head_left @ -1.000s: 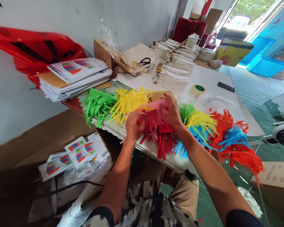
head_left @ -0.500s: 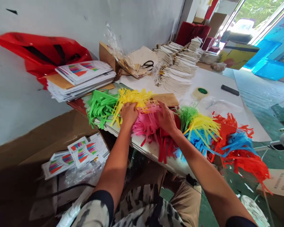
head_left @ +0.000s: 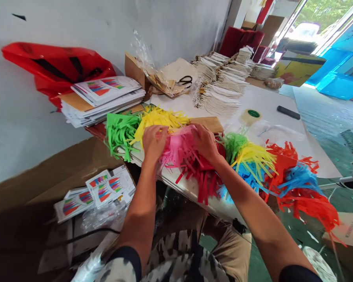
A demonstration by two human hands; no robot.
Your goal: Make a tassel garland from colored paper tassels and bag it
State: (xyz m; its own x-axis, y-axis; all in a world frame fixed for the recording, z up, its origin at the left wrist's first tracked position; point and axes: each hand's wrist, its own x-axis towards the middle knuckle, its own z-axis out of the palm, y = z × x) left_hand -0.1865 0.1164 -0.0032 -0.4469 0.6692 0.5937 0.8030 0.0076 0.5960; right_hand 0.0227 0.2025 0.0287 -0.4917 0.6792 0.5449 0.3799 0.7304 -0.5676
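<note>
A pink paper fringe [head_left: 179, 149] hangs between my hands at the near edge of the table. My left hand [head_left: 155, 141] grips its left end with curled fingers, and my right hand [head_left: 205, 141] pinches the right end. Yellow fringe [head_left: 161, 118] lies just behind my left hand, with green fringe [head_left: 122, 131] further left. Dark red fringe [head_left: 206, 178] spills over the edge below my right hand. To the right lie more green, yellow and blue fringes [head_left: 250, 174]. A brown paper piece [head_left: 206, 124] sits behind my right hand.
Stacked printed sheets [head_left: 106, 103] stand at the left beside a red bag [head_left: 73, 64]. Scissors [head_left: 185, 80], piles of white paper bundles [head_left: 220, 92], a tape roll [head_left: 251, 115] and a dark phone-like object [head_left: 288, 112] lie further back. Red fringe [head_left: 310, 205] hangs off the right side.
My left hand has moved a little left and taken the pink fringe's end. The pink fringe is now stretched straighter between both hands, and the yellow fringe has spread out behind it.
</note>
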